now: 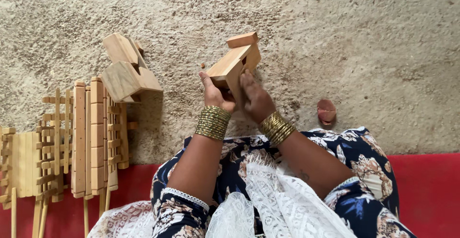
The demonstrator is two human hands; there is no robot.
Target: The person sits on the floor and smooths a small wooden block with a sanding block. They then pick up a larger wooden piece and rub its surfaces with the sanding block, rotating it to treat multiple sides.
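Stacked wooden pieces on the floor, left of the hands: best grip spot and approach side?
Take the upper wooden block of the stacked wooden pieces across its long flat sides, coming from above. It lies tilted on top, free of the slatted wooden frames beside it. Both the left hand and right hand hold another wooden assembly.

Wooden racks cut off, left/bottom edges.

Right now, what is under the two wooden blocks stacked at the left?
The wooden blocks rest on the top ends of long wooden slats lying on the floor. The slat ends beneath them are covered.
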